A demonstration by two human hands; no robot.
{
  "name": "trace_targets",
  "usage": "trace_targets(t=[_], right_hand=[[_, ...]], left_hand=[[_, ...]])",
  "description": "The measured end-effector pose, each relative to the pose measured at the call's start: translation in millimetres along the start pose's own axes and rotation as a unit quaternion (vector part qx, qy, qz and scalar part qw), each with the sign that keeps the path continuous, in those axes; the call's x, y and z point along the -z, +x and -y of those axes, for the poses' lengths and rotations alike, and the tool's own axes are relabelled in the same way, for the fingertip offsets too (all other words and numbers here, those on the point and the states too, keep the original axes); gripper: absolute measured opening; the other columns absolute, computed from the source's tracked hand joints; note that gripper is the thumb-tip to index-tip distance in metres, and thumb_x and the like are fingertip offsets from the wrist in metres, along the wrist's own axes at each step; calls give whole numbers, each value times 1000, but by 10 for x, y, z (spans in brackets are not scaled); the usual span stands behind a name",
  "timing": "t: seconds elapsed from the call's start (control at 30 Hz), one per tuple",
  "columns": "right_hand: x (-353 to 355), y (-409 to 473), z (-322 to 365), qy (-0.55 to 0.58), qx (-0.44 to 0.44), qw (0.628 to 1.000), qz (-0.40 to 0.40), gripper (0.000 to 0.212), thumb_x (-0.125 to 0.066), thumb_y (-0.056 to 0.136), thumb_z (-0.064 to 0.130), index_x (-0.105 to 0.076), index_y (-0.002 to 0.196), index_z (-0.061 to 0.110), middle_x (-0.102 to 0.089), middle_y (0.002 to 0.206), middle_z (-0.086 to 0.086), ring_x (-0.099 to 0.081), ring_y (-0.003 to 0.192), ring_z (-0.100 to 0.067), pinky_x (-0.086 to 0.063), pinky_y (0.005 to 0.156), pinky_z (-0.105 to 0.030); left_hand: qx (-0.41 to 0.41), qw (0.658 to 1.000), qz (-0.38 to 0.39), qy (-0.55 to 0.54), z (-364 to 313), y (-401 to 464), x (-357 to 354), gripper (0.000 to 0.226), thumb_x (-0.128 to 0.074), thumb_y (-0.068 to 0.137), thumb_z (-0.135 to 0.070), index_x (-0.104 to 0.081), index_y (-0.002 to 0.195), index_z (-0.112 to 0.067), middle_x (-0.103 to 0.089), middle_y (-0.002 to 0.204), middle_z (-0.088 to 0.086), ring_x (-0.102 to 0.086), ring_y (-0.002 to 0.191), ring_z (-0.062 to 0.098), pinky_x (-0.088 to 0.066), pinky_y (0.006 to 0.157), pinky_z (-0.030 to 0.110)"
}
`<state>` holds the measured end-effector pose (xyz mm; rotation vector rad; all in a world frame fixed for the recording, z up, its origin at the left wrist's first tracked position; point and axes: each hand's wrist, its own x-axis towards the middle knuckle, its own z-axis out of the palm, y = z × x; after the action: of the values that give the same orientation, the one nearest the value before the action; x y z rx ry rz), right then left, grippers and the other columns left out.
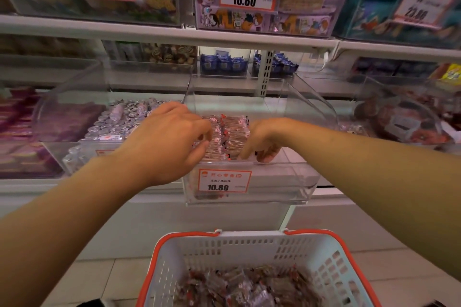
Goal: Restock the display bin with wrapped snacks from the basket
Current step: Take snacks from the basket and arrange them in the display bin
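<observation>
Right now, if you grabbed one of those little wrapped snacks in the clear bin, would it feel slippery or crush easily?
Probably slippery: the wrapped snacks have glossy clear film. Likely light, since both hands handle several at once. Small and flat-looking, they should slide rather than roll.

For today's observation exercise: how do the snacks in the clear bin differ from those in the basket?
The snacks in the clear bin stand packed in neat rows, handled by both hands; the snacks in the basket lie in a loose jumble, untouched. The bin sits on the shelf, the basket lower down. Both hold similar clear, red-marked wrappers.
</observation>
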<state>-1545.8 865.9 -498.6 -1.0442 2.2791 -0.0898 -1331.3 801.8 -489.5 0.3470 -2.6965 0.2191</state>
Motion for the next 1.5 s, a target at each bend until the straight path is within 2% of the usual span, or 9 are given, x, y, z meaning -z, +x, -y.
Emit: trace_targets(t=[0.23, 0.43, 0.5, 0.6, 0.67, 0.87, 1.07, 1.27, 1.5], right_hand=[[149, -524, -31, -45, 96, 959, -261, 34, -79, 82, 34, -64, 74, 5, -67, 73, -7, -66, 63, -18, -54, 53, -30], [-1006, -1010, -681, 151, 341, 663, -649, 27, -55, 99, 30, -56, 72, 24, -40, 56, 10, -41, 52, -8, -32, 51, -18], [-1727, -846, -991, 155, 256, 769, -565, 30, -48, 101, 34, -54, 74, 21, -48, 60, 6, -48, 56, -12, -32, 53, -29], [-2675, -487, -1433, 103, 82, 988, -78, 22, -62, 92, 36, -68, 105, 19, -69, 99, -8, -65, 97, -27, -52, 83, -36], [-3170, -408, -1772, 35, 25, 993, 110, 31, -69, 87, 39, -70, 111, 19, -66, 114, -10, -61, 109, -27, -49, 101, -43], [-3752, -409, -2195, 71, -191, 950, 236, 122, -83, 71, 52, -13, 155, -1, -26, 160, -16, -36, 142, -34, -36, 114, -38], [-4068, -289, -2121, 261, -263, 921, 121, 139, -95, 59, 36, 2, 155, 7, -20, 160, -19, -25, 146, -38, -30, 118, -43], [-4134, -182, -2187, 234, -221, 946, 38, 78, -88, 71, 35, -46, 133, 12, -62, 122, -12, -62, 107, -33, -53, 94, -40], [-4064, -125, -2284, 389, -264, 882, 14, 59, -78, 81, 3, -54, 134, 15, -62, 127, -15, -67, 94, -35, -62, 68, -44]], left_hand=[[-34, 996, -73, -42, -212, -58, 87, 20, -52, 94, -32, -67, 91, -19, -68, 87, -1, -60, 84, 21, -50, 81, 42], [-134, 971, -178, -87, -680, -336, -96, 26, -59, 85, -22, -51, 61, -20, -52, 55, -1, -51, 48, 24, -40, 41, 29], [-114, 989, -47, -87, -872, -449, -470, 21, -59, 84, -28, -53, 65, -21, -60, 62, -1, -59, 55, 25, -41, 48, 30], [35, 944, 324, -52, -1099, -781, -1170, 33, -55, 86, -50, -65, 100, -22, -67, 112, 9, -64, 98, 30, -51, 81, 37], [129, 862, 478, -107, -1264, -1165, -1604, 46, -56, 88, -52, -64, 117, -17, -60, 130, 15, -59, 113, 31, -47, 94, 36], [346, 690, 600, -208, -1765, -2167, -2485, 60, -50, 98, -44, -42, 147, -10, -43, 150, 15, -45, 133, 30, -39, 109, 37], [572, 547, 505, -345, -2098, -2377, -2889, 74, -66, 89, -46, -44, 141, 2, -57, 132, 20, -60, 99, 22, -53, 94, 38], [655, 482, 397, -426, -2147, -2344, -3125, 66, -75, 85, -19, -43, 136, 6, -59, 127, 29, -62, 114, 39, -50, 98, 52], [593, 562, 408, -408, -2248, -2345, -3205, 64, -80, 80, -32, -50, 127, 2, -60, 126, 21, -61, 112, 37, -53, 95, 47]])
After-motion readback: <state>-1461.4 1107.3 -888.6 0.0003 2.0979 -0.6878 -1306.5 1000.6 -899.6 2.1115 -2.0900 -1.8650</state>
